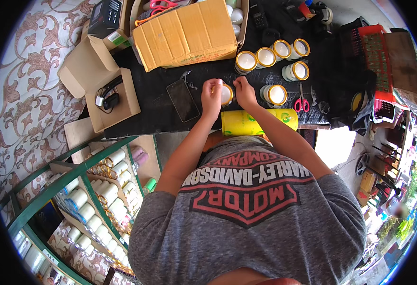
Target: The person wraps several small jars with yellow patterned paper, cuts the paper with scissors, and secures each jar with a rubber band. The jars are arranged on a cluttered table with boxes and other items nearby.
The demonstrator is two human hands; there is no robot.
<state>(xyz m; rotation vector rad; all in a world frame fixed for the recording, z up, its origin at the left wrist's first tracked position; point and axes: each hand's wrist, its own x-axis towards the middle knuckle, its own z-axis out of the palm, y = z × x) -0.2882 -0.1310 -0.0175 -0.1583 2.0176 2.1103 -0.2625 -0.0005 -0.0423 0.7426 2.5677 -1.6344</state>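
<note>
A short round glass jar (226, 94) with white filling and a gold rim, like a jar candle, stands on the black table between my hands. My left hand (212, 96) is closed, fingertips pinched together, and covers the jar's left edge. Whatever those fingers pinch is too small or hidden to tell. On the other side, my right hand (245, 93) is curled closed just right of the jar, apart from it; its fingertips hide anything between them. A matching jar (275, 95) stands right of my right hand. Below my wrists lies a yellow printed roll (258, 122).
Several similar jars (265, 57) are grouped farther back. Pink-handled scissors (301, 104) lie at right, a dark phone (183, 100) at left. An open small carton (115, 105) and a large cardboard box (184, 35) flank the space. A green rack (75, 166) holds rolls.
</note>
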